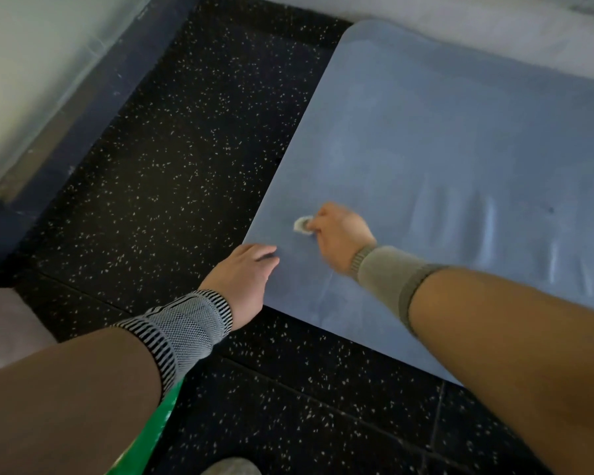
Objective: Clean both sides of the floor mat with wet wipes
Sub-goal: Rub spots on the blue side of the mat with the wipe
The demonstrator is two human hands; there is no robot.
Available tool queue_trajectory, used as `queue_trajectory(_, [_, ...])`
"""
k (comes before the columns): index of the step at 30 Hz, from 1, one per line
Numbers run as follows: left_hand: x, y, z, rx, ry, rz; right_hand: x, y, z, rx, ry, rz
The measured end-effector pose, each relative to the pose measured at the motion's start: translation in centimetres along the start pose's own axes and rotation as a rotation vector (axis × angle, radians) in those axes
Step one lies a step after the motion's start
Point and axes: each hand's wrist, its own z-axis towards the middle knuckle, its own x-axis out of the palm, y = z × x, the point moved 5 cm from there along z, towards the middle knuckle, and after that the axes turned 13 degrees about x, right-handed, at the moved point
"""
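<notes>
Both hands work: my right hand (340,234) pinches a small white wet wipe (302,224) near the flat blue foam floor mat's (443,138) left edge; my left hand (244,275) presses that edge flat. I think much wiping remains.

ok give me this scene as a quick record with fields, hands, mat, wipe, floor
mat: blue floor mat lying flat on the floor, near corner toward the person
wipe: small bunched white wipe on the mat near that corner
right hand: right hand grips the wipe against the mat; blurred
left hand: left hand rests at the mat's near corner, fingers fairly straight
floor: black speckled floor
wrists: striped wrist band on left, plain grey wrist band on right
wet streaks: shiny marks on the mat at right
</notes>
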Motion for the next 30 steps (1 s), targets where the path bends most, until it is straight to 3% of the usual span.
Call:
queue_trajectory(6, [-0.2, 0.2, 0.7, -0.023, -0.022, 0.016, 2.5, 1.2, -10.2, -0.441, 0.328, -0.041])
queue_trajectory(7, [-0.1, 0.1, 0.8, -0.022, -0.016, 0.016, 2.0, 0.4, -9.6, -0.440, 0.327, -0.074])
queue_trajectory(9, [0.0, -0.1, 0.9, -0.026, -0.016, 0.008, 0.2, -1.4, -6.0, -0.333, 0.159, -0.102])
queue_trajectory(11, [0.2, -0.3, 1.1, -0.009, -0.037, 0.011, -2.3, -3.7, -1.5, -0.106, -0.056, -0.055])
queue_trajectory(13, [0.3, -0.5, 1.2, 0.034, -0.053, 0.033, -3.0, -4.7, 0.4, 0.085, -0.164, -0.034])
queue_trajectory(16, [0.2, -0.1, 2.1, 0.084, -0.061, 0.076, -0.3, -2.9, -2.3, 0.005, -0.133, -0.046])
queue_trajectory(21, [-0.1, -0.2, 2.9, 0.049, -0.080, 0.062, 2.6, -0.7, -10.0, -0.316, 0.187, -0.028])
queue_trajectory(23, [0.2, -0.7, 2.7, 0.061, -0.064, 0.062, 0.7, -1.5, -6.6, -0.218, 0.051, -0.028])
queue_trajectory(26, [0.8, -0.8, 2.4, 0.085, -0.054, 0.073, -2.5, -4.4, -0.1, 0.136, -0.242, 0.034])
queue_trajectory(28, [0.9, -0.7, 2.5, 0.086, -0.037, 0.088, -2.1, -4.0, -0.4, 0.160, -0.233, 0.003])
queue_trajectory(30, [0.8, -0.8, 2.6, 0.069, -0.027, 0.085, -0.4, -2.3, -4.5, 0.003, -0.122, 0.089])
